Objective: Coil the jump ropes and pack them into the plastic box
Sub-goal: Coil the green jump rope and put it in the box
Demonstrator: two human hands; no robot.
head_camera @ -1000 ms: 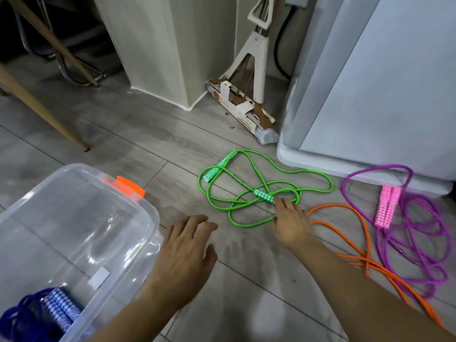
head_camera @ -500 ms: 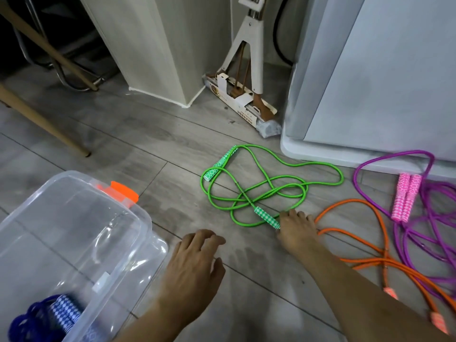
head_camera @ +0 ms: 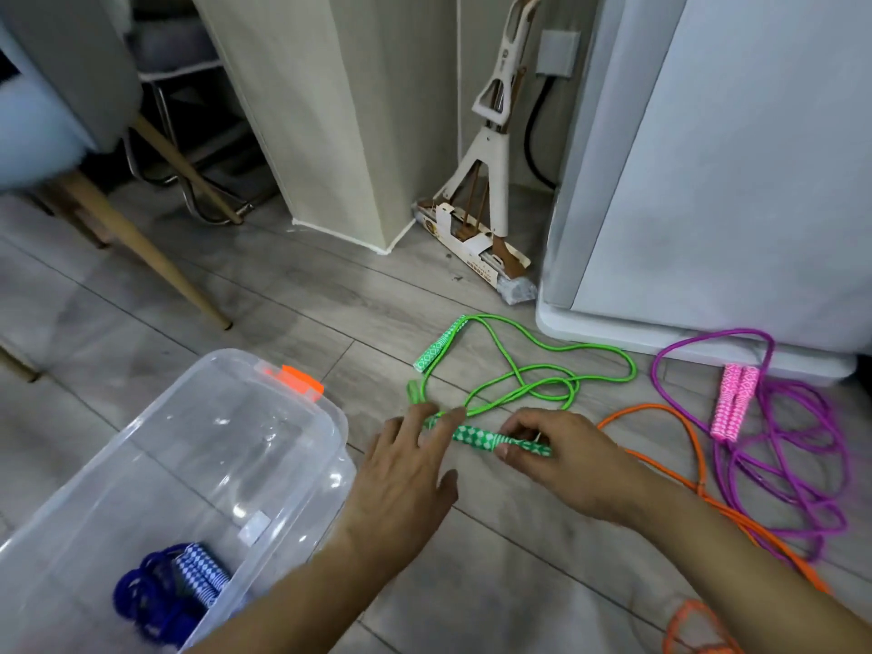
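On the grey wood-look floor point(head_camera: 283, 299), just in front of you, your right hand point(head_camera: 561, 457) pinches one patterned green handle point(head_camera: 476, 437) of the green jump rope point(head_camera: 533, 375), fingers and thumb curled around it and holding it roughly level. Your left hand point(head_camera: 406, 469) is beside it with fingers straight and spread, the fingertips touching the handle's near end where the cord leaves it; it grips nothing. The rest of the green cord lies in loose, crossing loops on the floor beyond your hands, and its second handle point(head_camera: 439, 344) rests farther away, apart from the first. To your left stands the clear plastic box point(head_camera: 226, 446) with an orange latch; a blue rope point(head_camera: 155, 592) already sits coiled inside it. To your right, an orange rope point(head_camera: 679, 446) and a purple rope with pink handles point(head_camera: 778, 446) lie loose, near a white appliance point(head_camera: 731, 181). You appear to be at the start of coiling the green rope. The next move likely calls for bringing the far handle to the held one, then gathering the tangled cord into even loops without snagging the crossings.
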